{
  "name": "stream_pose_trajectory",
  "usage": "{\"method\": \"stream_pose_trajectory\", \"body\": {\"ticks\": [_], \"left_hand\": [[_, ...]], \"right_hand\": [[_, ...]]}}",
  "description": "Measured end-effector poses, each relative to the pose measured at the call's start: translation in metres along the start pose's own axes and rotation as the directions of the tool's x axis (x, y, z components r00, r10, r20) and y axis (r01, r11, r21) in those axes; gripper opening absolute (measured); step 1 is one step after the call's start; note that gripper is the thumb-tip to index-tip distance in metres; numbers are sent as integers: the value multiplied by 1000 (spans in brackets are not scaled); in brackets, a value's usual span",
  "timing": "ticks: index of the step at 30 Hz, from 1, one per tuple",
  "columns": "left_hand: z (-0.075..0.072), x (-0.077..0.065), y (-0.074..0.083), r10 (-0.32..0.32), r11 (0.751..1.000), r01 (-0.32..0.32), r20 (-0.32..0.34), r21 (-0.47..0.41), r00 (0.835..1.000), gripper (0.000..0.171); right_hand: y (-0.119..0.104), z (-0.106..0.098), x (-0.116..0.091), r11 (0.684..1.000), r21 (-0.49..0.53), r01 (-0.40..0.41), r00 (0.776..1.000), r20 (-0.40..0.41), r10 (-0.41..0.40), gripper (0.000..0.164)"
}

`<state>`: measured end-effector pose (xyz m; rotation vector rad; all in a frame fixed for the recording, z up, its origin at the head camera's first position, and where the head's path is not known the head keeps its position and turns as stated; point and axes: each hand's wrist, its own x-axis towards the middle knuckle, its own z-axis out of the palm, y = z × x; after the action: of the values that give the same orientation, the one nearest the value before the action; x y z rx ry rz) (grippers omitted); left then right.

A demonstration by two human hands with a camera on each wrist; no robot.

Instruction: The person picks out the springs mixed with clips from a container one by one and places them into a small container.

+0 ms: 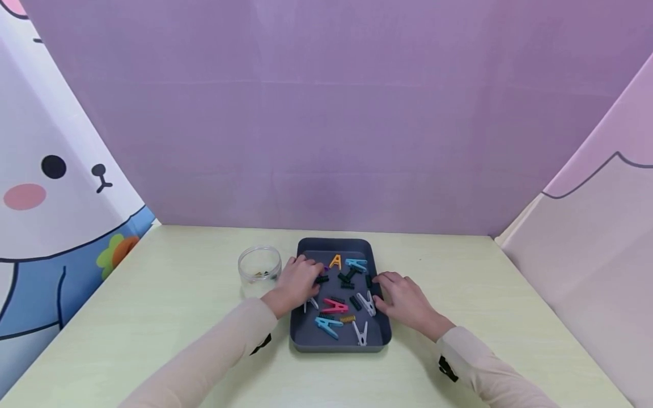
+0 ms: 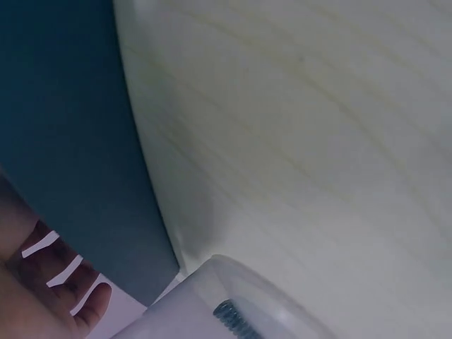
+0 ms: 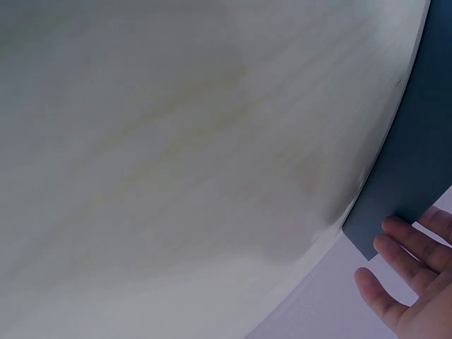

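Observation:
A dark grey tray (image 1: pixel 336 347) holds plastic clothespins and coil springs. My left hand (image 1: pixel 297 283) reaches over the tray's left wall, fingers and thumb bent apart around a dark spring (image 1: pixel 322 279); a firm grip on it is not visible. My right hand (image 1: pixel 408 301) is at the right wall, its fingertips beside another dark spring (image 1: pixel 369 281), fingers loosely spread. In the tray lie a pink clothespin (image 1: pixel 335 306), a blue clothespin (image 1: pixel 328 325), a white clothespin (image 1: pixel 366 304) and a yellow clothespin (image 1: pixel 335 261). In the right wrist view, relaxed fingers (image 3: pixel 406 261) show beside the tray wall.
Left of the tray stands a clear round jar (image 1: pixel 259 264) with a few small pieces inside; the left wrist view shows a dark coil (image 2: pixel 236 319) in it. Both stand on a pale wooden table (image 1: pixel 194 294). A purple backdrop (image 1: pixel 326 124) rises behind the table.

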<state>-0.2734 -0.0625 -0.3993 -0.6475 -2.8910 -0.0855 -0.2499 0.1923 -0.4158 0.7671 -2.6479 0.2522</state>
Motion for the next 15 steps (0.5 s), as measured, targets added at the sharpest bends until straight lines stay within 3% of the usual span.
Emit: {"method": "stream_pose_trajectory", "body": {"ticks": [15], "left_hand": [[13, 9, -3, -22, 1000, 22, 13, 0, 1000, 25]], "right_hand": [[-1, 0, 1, 1000, -12, -14, 1000, 18, 14, 31]]}}
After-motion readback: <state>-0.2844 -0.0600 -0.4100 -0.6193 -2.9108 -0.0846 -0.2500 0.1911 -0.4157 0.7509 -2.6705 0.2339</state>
